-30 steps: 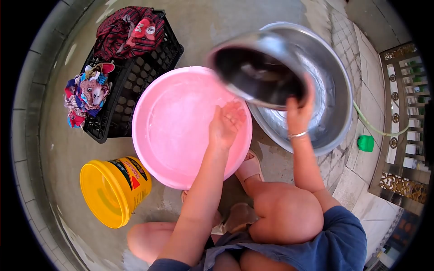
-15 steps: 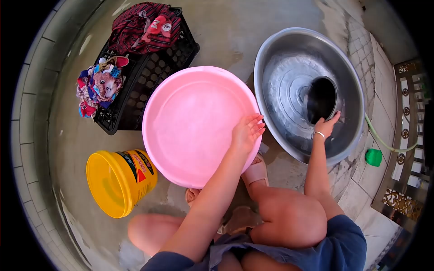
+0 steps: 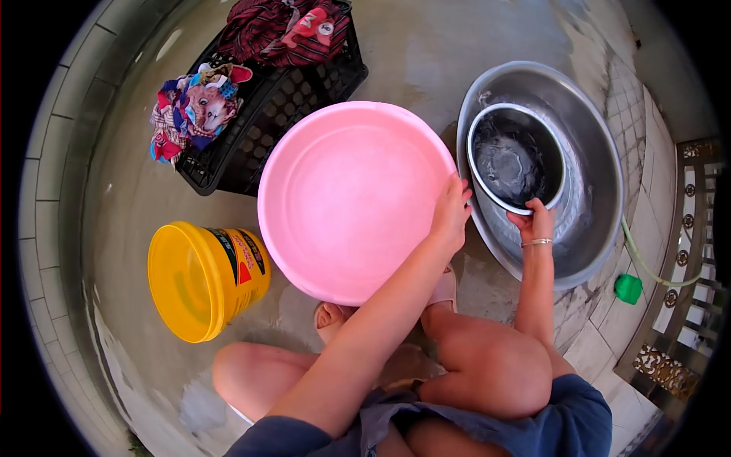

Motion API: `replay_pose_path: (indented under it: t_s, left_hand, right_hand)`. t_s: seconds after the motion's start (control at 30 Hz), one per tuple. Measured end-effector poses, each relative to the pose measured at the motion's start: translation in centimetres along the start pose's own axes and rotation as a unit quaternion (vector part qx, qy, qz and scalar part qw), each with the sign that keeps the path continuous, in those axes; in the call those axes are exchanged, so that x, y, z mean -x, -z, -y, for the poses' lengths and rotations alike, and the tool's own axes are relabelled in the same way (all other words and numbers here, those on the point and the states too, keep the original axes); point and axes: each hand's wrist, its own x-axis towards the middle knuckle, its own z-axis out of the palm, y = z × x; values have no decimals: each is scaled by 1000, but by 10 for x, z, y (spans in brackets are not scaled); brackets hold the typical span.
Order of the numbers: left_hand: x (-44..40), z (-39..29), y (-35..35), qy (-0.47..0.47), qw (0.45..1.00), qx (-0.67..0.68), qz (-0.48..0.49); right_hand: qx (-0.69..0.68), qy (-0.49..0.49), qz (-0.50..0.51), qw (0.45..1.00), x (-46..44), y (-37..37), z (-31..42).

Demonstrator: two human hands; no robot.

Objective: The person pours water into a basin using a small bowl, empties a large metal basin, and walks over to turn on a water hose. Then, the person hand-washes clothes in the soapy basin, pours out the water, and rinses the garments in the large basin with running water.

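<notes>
My right hand (image 3: 535,218) grips the near rim of a round metal bowl (image 3: 560,183), thumb over the edge. Dark, rippling water shows inside it. The bowl is held within a large grey metal basin (image 3: 598,206), which has water in it. My left hand (image 3: 451,215) is at the right rim of a wide pink basin (image 3: 354,266), its fingers curled over the edge beside the metal basin. Water seems to cover the pink basin's bottom, though it is hard to make out.
A yellow bucket (image 3: 179,282) stands on the wet floor at left. Behind it is a black crate (image 3: 251,145) with patterned clothes (image 3: 198,110) and a striped dark red cloth (image 3: 266,34). At right lie a green object (image 3: 628,289) and a pale hose (image 3: 643,263).
The metal bowl has come up from a steep tilt and moved left, showing water inside. My left hand's spread fingers have closed over the pink basin's rim. The view has shifted.
</notes>
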Motion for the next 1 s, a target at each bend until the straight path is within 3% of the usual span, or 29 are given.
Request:
replay_pose_path:
  t_s: [0.1,0.27,0.33,0.43,0.47,0.53,0.63,0.7,0.73,0.8,0.87,0.9,0.93,0.97,1.0]
  left_hand:
    - [7,-6,-5,-3,998,67,9]
    - [6,1,16,-28,978,209,11]
    - [12,1,26,-18,970,242,-25]
    - [21,-6,42,50,950,308,13]
    - [23,-8,46,47,954,297,8]
    - [13,-6,61,-9,980,197,-21]
    - [-2,-4,84,-22,985,162,47]
    - [-1,-15,86,-62,958,221,172]
    - [3,-26,82,-79,935,260,227]
    - [17,-36,82,-84,858,332,383]
    - [42,-52,68,-169,895,216,351]
    - [31,-51,78,-205,912,142,326]
    - [44,-62,63,-134,905,172,366]
    - [31,-57,72,-60,979,15,196]
    - [20,-51,83,18,989,-143,12]
  right_hand:
    - [79,69,69,992,54,-22,25]
    - [171,132,87,973,94,-43,30]
    - [219,159,124,955,110,-52,25]
    - [261,331,189,887,107,-56,2]
    - [302,297,180,887,122,-65,5]
    - [394,458,193,774,131,-80,1]
    - [405,504,225,729,139,-92,-7]
    - [495,604,202,592,149,-96,-12]
    - [493,604,207,591,149,-97,-13]
    - [471,704,240,473,148,-100,-16]
    - [467,702,254,474,151,-101,-10]
    - [470,684,227,509,151,-100,-8]
    - [473,665,200,542,149,-100,-4]
    - [427,655,179,598,143,-97,0]
    - [378,641,156,650,134,-92,4]
